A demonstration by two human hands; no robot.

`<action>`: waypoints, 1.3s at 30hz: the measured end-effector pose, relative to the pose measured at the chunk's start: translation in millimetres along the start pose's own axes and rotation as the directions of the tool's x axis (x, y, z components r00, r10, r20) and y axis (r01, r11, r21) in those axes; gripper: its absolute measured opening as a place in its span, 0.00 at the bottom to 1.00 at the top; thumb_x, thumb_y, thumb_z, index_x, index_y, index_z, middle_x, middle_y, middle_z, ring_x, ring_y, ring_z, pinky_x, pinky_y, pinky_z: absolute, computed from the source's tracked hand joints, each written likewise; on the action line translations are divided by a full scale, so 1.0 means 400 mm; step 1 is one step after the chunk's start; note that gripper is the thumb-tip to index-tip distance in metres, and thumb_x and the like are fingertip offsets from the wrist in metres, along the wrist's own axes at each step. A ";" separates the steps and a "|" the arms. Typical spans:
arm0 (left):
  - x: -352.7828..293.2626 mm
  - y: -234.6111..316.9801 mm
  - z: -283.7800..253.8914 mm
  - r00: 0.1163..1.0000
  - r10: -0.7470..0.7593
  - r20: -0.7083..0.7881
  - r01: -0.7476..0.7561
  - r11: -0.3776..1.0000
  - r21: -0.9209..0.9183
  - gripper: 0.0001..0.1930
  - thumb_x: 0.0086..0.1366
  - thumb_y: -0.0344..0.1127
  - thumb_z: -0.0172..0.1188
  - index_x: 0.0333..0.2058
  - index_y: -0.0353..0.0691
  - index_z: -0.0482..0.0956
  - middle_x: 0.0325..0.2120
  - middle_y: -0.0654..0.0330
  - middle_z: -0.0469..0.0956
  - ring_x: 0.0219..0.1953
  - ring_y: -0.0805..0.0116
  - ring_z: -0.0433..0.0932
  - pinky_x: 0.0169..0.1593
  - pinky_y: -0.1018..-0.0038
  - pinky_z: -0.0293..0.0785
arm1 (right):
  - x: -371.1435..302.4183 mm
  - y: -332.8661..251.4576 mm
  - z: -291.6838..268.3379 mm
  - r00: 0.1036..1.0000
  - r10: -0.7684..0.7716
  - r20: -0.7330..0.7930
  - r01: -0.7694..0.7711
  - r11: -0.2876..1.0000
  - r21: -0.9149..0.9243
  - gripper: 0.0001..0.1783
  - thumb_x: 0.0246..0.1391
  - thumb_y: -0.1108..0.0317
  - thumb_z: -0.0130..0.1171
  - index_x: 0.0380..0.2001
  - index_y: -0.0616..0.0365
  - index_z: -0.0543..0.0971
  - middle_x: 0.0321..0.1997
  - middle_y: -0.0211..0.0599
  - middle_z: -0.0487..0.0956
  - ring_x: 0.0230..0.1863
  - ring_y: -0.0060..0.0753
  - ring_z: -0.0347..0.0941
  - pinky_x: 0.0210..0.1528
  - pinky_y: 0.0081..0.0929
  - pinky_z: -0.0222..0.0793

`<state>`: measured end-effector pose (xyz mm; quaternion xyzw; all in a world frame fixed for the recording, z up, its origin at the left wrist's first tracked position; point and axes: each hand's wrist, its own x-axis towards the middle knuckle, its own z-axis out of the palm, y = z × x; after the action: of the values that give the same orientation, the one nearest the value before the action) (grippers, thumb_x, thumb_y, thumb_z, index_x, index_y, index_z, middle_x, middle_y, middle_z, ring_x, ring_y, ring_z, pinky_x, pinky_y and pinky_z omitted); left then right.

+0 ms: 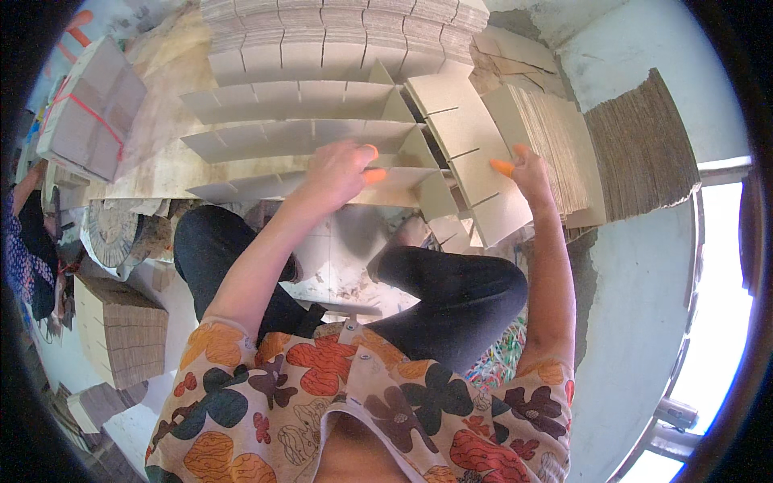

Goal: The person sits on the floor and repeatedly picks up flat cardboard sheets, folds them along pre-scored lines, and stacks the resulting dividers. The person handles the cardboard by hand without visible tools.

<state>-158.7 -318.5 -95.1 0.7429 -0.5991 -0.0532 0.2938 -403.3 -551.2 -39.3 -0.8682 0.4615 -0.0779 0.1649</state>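
Observation:
My right hand (531, 177) grips the right edge of a slotted cardboard strip (471, 153), with its orange-covered thumb on the face. This strip stands tilted across the right ends of several long cardboard divider strips (298, 138), which stand on edge in rows on the table. Short cross pieces (415, 149) show at their right ends, partly hidden by the tilted strip. Above the nearer long strips hovers my left hand (338, 173), its orange-covered thumb and forefinger bent and a little apart. Nothing shows between them; whether the hand touches a strip I cannot tell.
Stacked slotted cardboard (346, 36) fills the table's far side. Upright bundles of cardboard sheets (555, 153) stand at the right, by the wall. A carton with red strapping (97, 113) sits far left. More cardboard (125, 334) lies on the floor at left, where another person's arm (28, 181) shows.

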 end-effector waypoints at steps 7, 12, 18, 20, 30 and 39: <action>-0.034 -0.020 -0.027 0.999 -0.027 -0.029 0.026 0.999 -0.033 0.14 0.51 0.44 0.65 0.31 0.40 0.80 0.24 0.51 0.77 0.29 0.51 0.76 0.33 0.60 0.71 | 0.046 0.096 0.022 0.955 0.212 0.206 -0.294 0.754 0.587 0.21 0.43 0.63 0.68 0.36 0.69 0.78 0.30 0.39 0.78 0.29 0.27 0.74 0.33 0.25 0.70; -0.047 -0.018 -0.034 0.996 -0.047 -0.070 0.043 0.998 -0.054 0.16 0.50 0.45 0.67 0.32 0.38 0.80 0.24 0.50 0.78 0.29 0.51 0.77 0.34 0.61 0.72 | 0.069 0.176 0.010 0.944 0.255 0.210 -0.319 0.540 0.779 0.18 0.48 0.67 0.63 0.40 0.69 0.77 0.32 0.37 0.78 0.31 0.28 0.73 0.35 0.25 0.70; -0.074 -0.026 -0.093 0.991 -0.056 -0.118 0.051 0.998 -0.039 0.18 0.50 0.46 0.67 0.33 0.37 0.79 0.29 0.49 0.78 0.33 0.52 0.77 0.36 0.62 0.73 | -0.024 -0.036 -0.171 0.974 0.182 -0.137 -0.016 0.654 0.756 0.25 0.45 0.68 0.65 0.47 0.67 0.75 0.36 0.35 0.79 0.34 0.26 0.74 0.39 0.21 0.69; -0.079 -0.030 -0.093 0.996 -0.055 -0.071 0.054 0.999 -0.006 0.17 0.50 0.44 0.66 0.32 0.37 0.79 0.27 0.49 0.78 0.32 0.52 0.77 0.36 0.61 0.72 | -0.052 -0.147 -0.181 0.975 0.014 -0.223 0.140 0.742 0.656 0.27 0.45 0.69 0.66 0.49 0.68 0.74 0.38 0.35 0.78 0.35 0.25 0.74 0.39 0.20 0.69; -0.083 -0.076 -0.019 0.996 0.054 -0.073 -0.054 0.999 -0.003 0.08 0.51 0.37 0.64 0.28 0.42 0.79 0.20 0.52 0.76 0.28 0.52 0.77 0.30 0.59 0.71 | -0.022 -0.398 -0.013 0.848 -0.471 -0.242 0.511 0.848 0.142 0.26 0.42 0.74 0.66 0.48 0.64 0.75 0.18 0.43 0.66 0.19 0.21 0.61 0.22 0.23 0.61; -0.080 -0.078 -0.017 0.998 -0.001 -0.060 0.000 1.000 -0.006 0.07 0.50 0.36 0.63 0.28 0.41 0.79 0.21 0.53 0.76 0.28 0.53 0.77 0.30 0.60 0.71 | 0.018 -0.439 0.006 0.825 -0.531 -0.191 0.557 0.823 0.117 0.25 0.43 0.75 0.66 0.48 0.65 0.75 0.15 0.31 0.57 0.18 0.18 0.54 0.21 0.19 0.57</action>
<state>-138.0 -282.9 -113.7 0.7435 -0.5897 -0.0328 0.3137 -262.4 -465.6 21.1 -0.9384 0.1970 -0.2252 0.1729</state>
